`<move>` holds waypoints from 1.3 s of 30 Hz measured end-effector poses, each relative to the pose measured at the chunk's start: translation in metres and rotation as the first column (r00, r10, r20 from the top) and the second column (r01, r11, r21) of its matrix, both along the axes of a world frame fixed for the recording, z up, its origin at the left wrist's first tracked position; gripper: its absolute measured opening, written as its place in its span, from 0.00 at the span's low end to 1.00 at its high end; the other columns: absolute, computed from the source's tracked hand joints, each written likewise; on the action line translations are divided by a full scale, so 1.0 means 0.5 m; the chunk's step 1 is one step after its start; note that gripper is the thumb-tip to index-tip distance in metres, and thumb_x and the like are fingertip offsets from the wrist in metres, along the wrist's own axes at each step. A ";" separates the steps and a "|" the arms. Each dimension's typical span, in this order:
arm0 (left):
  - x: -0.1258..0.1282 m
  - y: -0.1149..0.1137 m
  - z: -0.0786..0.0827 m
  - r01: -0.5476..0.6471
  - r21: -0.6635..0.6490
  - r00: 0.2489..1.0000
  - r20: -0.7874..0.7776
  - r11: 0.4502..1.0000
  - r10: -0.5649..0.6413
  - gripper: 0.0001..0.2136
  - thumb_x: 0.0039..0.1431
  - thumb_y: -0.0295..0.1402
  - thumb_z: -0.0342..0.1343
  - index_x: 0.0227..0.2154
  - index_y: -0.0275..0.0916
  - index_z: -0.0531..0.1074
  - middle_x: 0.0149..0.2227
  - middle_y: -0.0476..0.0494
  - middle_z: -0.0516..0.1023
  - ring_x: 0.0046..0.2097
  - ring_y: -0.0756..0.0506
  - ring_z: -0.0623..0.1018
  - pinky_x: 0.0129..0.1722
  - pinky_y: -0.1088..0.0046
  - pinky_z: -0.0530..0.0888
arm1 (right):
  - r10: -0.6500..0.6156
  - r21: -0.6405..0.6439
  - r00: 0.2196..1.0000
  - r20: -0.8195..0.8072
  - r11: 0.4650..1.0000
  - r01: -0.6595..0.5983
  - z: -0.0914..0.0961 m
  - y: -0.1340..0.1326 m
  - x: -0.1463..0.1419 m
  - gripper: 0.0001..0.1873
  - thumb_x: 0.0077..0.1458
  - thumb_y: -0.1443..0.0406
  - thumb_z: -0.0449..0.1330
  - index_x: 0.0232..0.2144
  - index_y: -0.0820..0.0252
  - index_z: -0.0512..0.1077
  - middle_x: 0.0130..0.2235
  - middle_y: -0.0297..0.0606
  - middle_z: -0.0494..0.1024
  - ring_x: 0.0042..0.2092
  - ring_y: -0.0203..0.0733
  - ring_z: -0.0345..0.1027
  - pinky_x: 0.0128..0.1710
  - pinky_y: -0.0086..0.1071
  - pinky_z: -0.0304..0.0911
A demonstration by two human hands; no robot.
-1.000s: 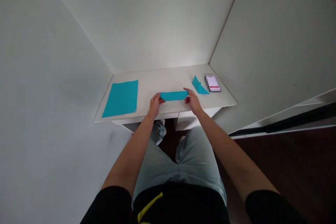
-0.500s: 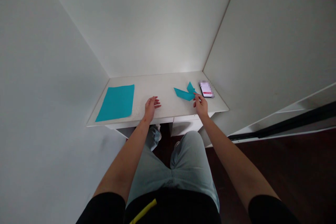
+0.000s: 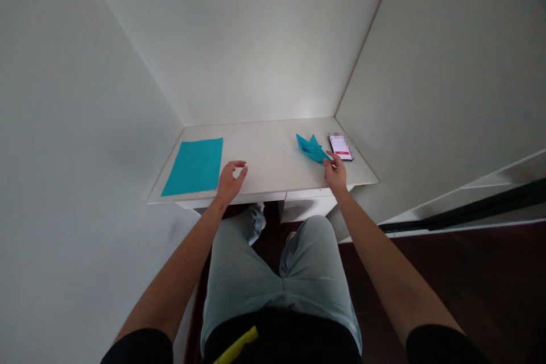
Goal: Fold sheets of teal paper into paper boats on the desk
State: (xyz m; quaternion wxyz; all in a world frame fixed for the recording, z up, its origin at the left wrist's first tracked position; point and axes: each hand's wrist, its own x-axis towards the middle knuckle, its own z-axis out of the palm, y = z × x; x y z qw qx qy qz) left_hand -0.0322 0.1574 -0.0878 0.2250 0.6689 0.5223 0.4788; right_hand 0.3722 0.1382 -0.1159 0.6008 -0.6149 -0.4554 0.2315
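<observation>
Touching the folded blue paper (image 3: 313,149) with the right hand (image 3: 335,173), its grip too small to tell whether pinching; light fingertip contact suits thin paper; the paper lies on the surface (image 3: 264,153) just beside the phone (image 3: 341,148); the left hand (image 3: 230,182) is open, well apart from the flat blue sheet's (image 3: 194,166) far corner.

A white desk (image 3: 264,153) runs between two white walls and carries a flat sheet of teal paper (image 3: 193,167) towards its left end and, well apart on the right, a folded teal paper shape (image 3: 311,148) — perhaps a boat — just beside a smartphone (image 3: 341,148), its screen pixelated.
</observation>
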 end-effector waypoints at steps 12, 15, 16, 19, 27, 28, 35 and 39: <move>-0.259 -0.160 -0.041 -0.026 -0.049 0.791 -0.612 0.998 -0.010 0.23 0.67 0.37 0.60 0.63 0.44 0.78 0.69 0.36 0.76 0.70 0.31 0.74 0.70 0.49 0.67 | 0.039 0.037 0.999 -0.031 0.999 -0.037 -0.012 0.008 0.014 0.30 0.55 0.48 0.69 0.56 0.54 0.76 0.31 0.28 0.69 0.23 0.33 0.59 0.21 0.30 0.58; -0.216 -0.179 -0.015 0.072 -0.077 0.888 -0.449 0.994 -0.099 0.13 0.67 0.33 0.60 0.50 0.49 0.86 0.54 0.39 0.87 0.58 0.35 0.83 0.65 0.52 0.72 | 0.023 0.030 0.999 -0.025 0.999 -0.022 -0.010 0.009 0.013 0.32 0.53 0.48 0.69 0.56 0.54 0.76 0.30 0.27 0.68 0.22 0.33 0.59 0.21 0.30 0.58; -0.201 -0.181 -0.001 0.096 -0.093 0.928 -0.352 0.991 -0.123 0.10 0.66 0.35 0.63 0.45 0.49 0.87 0.48 0.40 0.88 0.53 0.36 0.84 0.61 0.55 0.74 | 0.022 0.027 0.999 -0.026 0.999 -0.022 -0.010 0.009 0.013 0.32 0.53 0.48 0.69 0.56 0.55 0.76 0.30 0.27 0.68 0.22 0.33 0.59 0.21 0.31 0.58; -0.165 -0.171 0.051 0.025 -0.136 0.995 0.104 0.990 -0.011 0.11 0.59 0.45 0.71 0.35 0.43 0.86 0.35 0.43 0.86 0.41 0.39 0.84 0.47 0.64 0.79 | 0.017 0.026 0.999 -0.027 1.000 -0.016 -0.010 0.010 0.016 0.33 0.52 0.48 0.68 0.57 0.55 0.75 0.30 0.27 0.68 0.22 0.33 0.58 0.21 0.31 0.59; -0.119 -0.114 0.096 -0.181 -0.423 0.471 0.755 0.888 0.456 0.12 0.62 0.38 0.66 0.45 0.39 0.81 0.45 0.39 0.87 0.44 0.42 0.84 0.50 0.61 0.82 | -0.004 0.041 0.999 -0.048 0.999 0.006 -0.012 0.012 0.015 0.32 0.52 0.48 0.70 0.56 0.54 0.75 0.30 0.28 0.69 0.23 0.35 0.59 0.21 0.31 0.61; -0.110 -0.115 0.084 -0.173 -0.450 0.456 0.752 0.876 0.476 0.10 0.63 0.36 0.64 0.45 0.39 0.81 0.45 0.40 0.87 0.44 0.42 0.84 0.51 0.60 0.82 | -0.001 0.044 0.999 -0.047 0.999 0.003 -0.012 0.012 0.015 0.32 0.52 0.48 0.70 0.56 0.54 0.75 0.30 0.28 0.69 0.23 0.35 0.59 0.21 0.31 0.61; -0.047 -0.157 -0.004 -0.163 -0.494 0.434 0.742 0.854 0.511 0.12 0.63 0.37 0.61 0.48 0.42 0.78 0.48 0.43 0.86 0.47 0.43 0.84 0.53 0.61 0.81 | 0.023 0.042 0.999 -0.039 0.999 -0.021 -0.011 0.012 0.017 0.31 0.53 0.47 0.69 0.55 0.53 0.74 0.30 0.27 0.68 0.24 0.35 0.58 0.22 0.32 0.61; -0.015 -0.201 -0.034 -0.085 -0.526 0.516 0.703 0.846 0.489 0.14 0.62 0.37 0.63 0.49 0.43 0.77 0.51 0.42 0.85 0.46 0.44 0.84 0.46 0.67 0.82 | 0.027 0.048 0.999 -0.047 0.999 -0.025 -0.006 0.009 0.010 0.30 0.54 0.48 0.68 0.55 0.52 0.74 0.31 0.28 0.68 0.24 0.35 0.58 0.23 0.32 0.61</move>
